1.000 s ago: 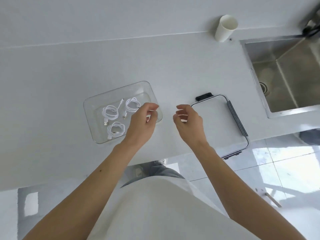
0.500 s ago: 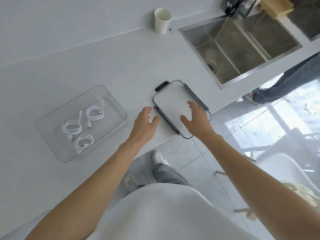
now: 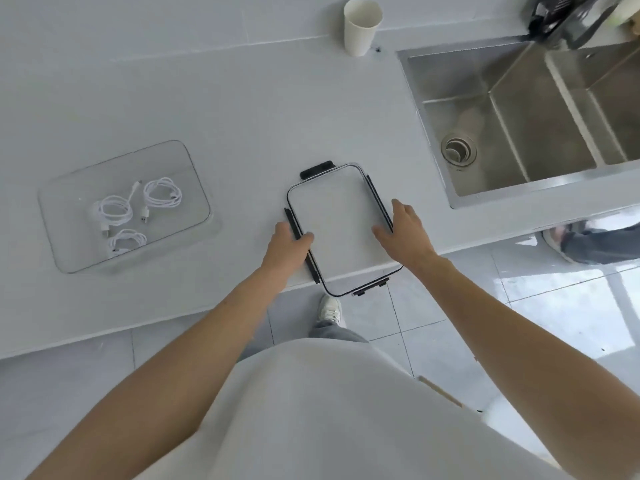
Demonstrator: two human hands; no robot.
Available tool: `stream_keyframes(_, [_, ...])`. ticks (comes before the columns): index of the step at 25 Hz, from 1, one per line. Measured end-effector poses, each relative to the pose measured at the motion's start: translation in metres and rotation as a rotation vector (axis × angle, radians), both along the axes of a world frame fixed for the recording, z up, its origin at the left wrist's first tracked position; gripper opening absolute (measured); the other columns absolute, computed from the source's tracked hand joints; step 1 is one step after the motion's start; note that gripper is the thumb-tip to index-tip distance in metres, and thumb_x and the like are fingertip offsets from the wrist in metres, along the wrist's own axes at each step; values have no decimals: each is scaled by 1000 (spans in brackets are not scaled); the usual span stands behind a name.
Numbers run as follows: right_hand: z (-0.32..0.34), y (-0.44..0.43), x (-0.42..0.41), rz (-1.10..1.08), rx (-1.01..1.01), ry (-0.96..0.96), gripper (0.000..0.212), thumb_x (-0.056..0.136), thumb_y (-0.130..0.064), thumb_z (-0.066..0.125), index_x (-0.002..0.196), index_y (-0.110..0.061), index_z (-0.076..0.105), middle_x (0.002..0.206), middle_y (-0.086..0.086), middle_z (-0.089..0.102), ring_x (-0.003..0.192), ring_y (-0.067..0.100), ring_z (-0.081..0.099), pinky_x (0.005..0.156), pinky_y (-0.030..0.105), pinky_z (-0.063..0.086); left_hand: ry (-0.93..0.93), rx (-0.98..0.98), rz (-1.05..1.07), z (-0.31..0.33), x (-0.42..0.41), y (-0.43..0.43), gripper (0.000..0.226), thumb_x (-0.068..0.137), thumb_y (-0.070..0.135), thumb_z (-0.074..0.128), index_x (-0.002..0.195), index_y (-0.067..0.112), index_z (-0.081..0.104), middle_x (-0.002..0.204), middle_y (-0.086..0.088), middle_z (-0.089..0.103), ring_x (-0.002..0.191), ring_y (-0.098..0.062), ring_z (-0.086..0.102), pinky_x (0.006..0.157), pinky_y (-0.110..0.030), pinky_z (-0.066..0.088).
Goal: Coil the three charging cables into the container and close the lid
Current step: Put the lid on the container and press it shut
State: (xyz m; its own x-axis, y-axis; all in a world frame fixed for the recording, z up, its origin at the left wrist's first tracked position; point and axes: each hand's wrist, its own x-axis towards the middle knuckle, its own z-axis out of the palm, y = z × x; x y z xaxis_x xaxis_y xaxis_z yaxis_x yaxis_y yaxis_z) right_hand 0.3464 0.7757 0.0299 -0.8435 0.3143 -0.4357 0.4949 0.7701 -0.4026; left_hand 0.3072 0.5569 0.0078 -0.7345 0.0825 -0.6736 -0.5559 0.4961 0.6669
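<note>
A clear rectangular container [image 3: 194, 168] stands open on the white counter at the left. Three coiled white charging cables lie inside it: one [image 3: 114, 210] at the left, one [image 3: 162, 192] at the back right, one [image 3: 126, 241] at the front. The clear lid [image 3: 337, 220] with black clips lies flat right of the container, its near end overhanging the counter edge. My left hand [image 3: 285, 245] grips the lid's left long edge. On the right long edge, my right hand [image 3: 403, 232] rests with fingers spread against the rim.
A white paper cup [image 3: 361, 26] stands at the back of the counter. A steel sink [image 3: 519, 133] is set into the counter at the right. Another person's leg and shoe [image 3: 595, 244] stand on the tiled floor at the far right.
Both hands left the container and moved right to the lid. They have gone from hovering over it to taking hold of its two long edges. The view turned right.
</note>
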Motion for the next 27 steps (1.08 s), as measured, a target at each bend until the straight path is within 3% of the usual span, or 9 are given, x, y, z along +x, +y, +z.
stream_keyframes(3, [-11,19,-6,37,-79,-44,47,97,-25,58,132,2,42,130,22,49,120,40,48,95,41,42,-21,-33,103,-3,0,15,23,91,24,56,99,6,44,75,0,38,64,-18,37,58,-29,28])
stream_keyframes(8, [-28,32,-13,72,-136,-61,40,96,-25,59,125,1,49,122,20,55,113,38,53,85,36,42,-62,-22,256,-8,5,27,25,91,19,58,108,2,51,85,-8,48,76,-21,45,70,-30,37])
stream_keyframes(13, [-31,36,-22,-51,-201,-22,31,93,-17,58,121,-3,61,109,16,70,102,35,63,87,40,53,-45,-77,382,-14,-2,34,24,88,4,56,67,10,48,64,-9,42,64,-25,40,66,-33,36])
stream_keyframes(16, [-33,38,-23,-85,-224,-23,24,92,-16,59,112,-7,68,102,12,73,98,33,64,81,34,51,21,-206,383,-22,-3,36,11,93,9,58,95,5,68,85,-10,59,80,-25,55,75,-31,48])
stream_keyframes(21, [-34,40,-24,-90,-252,-23,21,91,-16,57,106,-9,69,98,10,74,92,32,66,80,36,54,33,-319,376,-27,-3,33,28,93,-4,38,69,10,43,70,-7,40,73,-23,37,53,-25,27])
stream_keyframes(23, [-34,40,-24,-99,-276,-15,21,90,-15,56,106,-8,69,97,9,73,91,33,65,83,41,55,10,-290,416,-27,-1,29,25,94,-4,36,75,4,49,73,-15,45,73,-28,40,56,-25,30])
stream_keyframes(24, [-34,40,-23,-105,-291,-9,21,90,-14,56,105,-8,69,97,10,72,91,34,66,84,42,56,8,-267,445,-28,1,29,23,95,-3,35,83,-1,55,78,-23,52,89,-13,36,59,-27,34])
stream_keyframes(25, [-34,40,-22,-110,-309,-2,20,90,-14,56,104,-7,69,96,9,72,91,34,66,84,43,56,1,-236,476,-27,2,30,24,97,-1,34,100,-5,58,91,-29,58,107,-48,58,63,-30,38])
stream_keyframes(27, [-34,41,-20,-114,-345,12,19,91,-13,57,104,-9,69,94,5,70,90,32,66,85,43,56,3,-148,558,-22,5,33,32,99,2,31,126,7,47,107,-21,60,85,-30,54,74,-39,47])
